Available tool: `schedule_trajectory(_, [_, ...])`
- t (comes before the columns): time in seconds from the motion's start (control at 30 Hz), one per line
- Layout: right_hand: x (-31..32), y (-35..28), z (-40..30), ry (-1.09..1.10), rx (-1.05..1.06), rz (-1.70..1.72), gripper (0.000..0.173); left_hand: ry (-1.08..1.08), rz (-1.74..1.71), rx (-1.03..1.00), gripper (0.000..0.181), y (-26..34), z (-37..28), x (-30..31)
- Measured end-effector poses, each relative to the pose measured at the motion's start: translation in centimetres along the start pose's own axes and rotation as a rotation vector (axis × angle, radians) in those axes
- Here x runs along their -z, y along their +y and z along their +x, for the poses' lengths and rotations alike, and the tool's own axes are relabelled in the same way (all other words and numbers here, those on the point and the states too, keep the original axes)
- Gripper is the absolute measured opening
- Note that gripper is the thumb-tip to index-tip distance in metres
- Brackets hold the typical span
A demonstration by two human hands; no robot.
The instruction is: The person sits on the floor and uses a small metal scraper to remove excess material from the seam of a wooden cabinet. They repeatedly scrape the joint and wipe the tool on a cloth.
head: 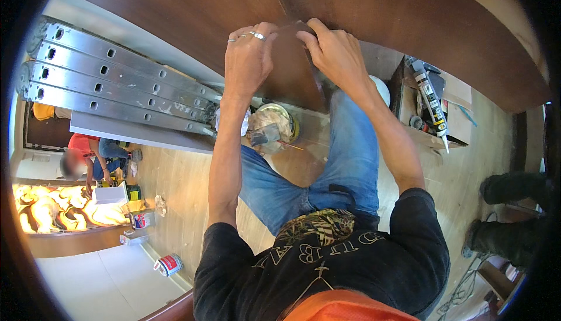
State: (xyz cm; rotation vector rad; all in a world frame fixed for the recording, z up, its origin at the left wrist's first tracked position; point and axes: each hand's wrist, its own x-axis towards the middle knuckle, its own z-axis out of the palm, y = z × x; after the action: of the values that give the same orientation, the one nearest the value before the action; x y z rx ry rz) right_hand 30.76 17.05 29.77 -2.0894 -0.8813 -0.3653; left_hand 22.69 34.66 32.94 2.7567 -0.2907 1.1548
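Observation:
My left hand (249,56), with rings on its fingers, rests with curled fingers against a dark brown wooden panel (197,14). Close to its right, my right hand (337,53) is bent at the panel's joint, thumb and forefinger close together near a corner. A small dark edge shows between the two hands; whether either one pinches something thin there is hidden by the fingers and blur. Below them, a lower brown panel part (298,75) reaches down towards my knees. Under my forearms stands a round tub (294,126) with a crumpled cloth (267,124) and a dark grey pad (264,134) on top.
A folded aluminium ladder (118,75) lies at left. An open cardboard box (401,89) at right holds a sealant cartridge (429,95). Another person (98,154) crouches far left near paint cans (141,220). Someone's legs (508,220) and cables (464,286) are at right.

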Motion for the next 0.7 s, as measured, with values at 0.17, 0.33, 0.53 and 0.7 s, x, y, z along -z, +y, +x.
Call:
schedule_trajectory(0.17, [-0.9, -0.1, -0.1, 0.064, 0.011, 0.029, 0.028, -0.037, 0.001, -0.013, 0.005, -0.5, -0.1, -0.4])
schedule_trajectory(0.33, [-0.3, -0.7, 0.2, 0.034, 0.037, 0.003, 0.024, -0.159, -0.215, 0.063, 0.007, -1.3, 0.1, 0.0])
schedule_trajectory(0.53, [-0.1, -0.6, 0.3, 0.032, 0.068, 0.006, 0.024, -0.189, -0.355, 0.042, 0.007, -2.6, -0.1, -0.5])
schedule_trajectory(0.7, [0.0, -0.8, 0.4, 0.001, 0.053, 0.028, 0.023, -0.190, -0.488, 0.063, 0.010, -3.0, -0.2, -0.7])
